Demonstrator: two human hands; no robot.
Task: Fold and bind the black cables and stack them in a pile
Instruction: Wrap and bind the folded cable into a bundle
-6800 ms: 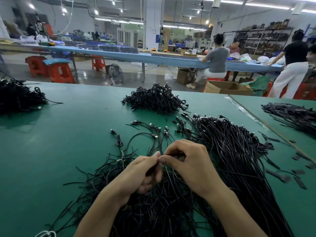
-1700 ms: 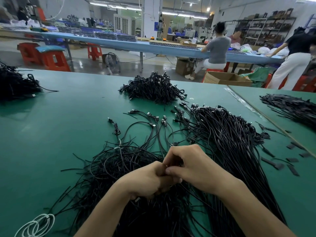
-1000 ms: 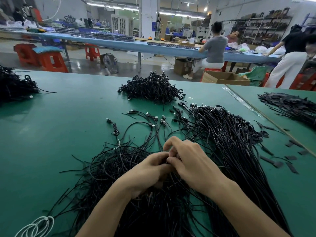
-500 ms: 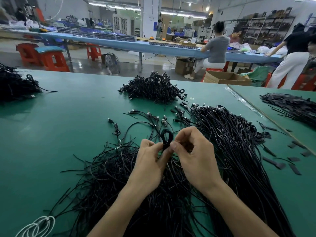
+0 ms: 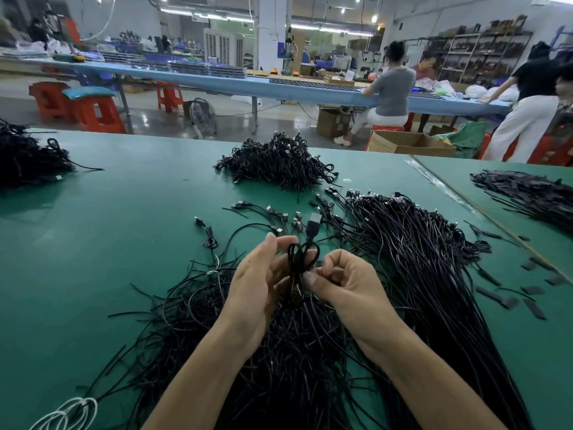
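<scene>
Folded black cable [image 5: 298, 264] pinched between left hand [image 5: 259, 282] and right hand [image 5: 347, 287].

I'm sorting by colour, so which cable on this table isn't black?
The looped white cable at the near left edge; the other cables all look black.

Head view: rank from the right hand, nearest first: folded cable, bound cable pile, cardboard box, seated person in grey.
1. folded cable: pinched by the right hand itself.
2. bound cable pile: ahead and slightly left, on the green table.
3. cardboard box: on the floor past the table's far edge, ahead right.
4. seated person in grey: farthest, beyond the box.
</scene>
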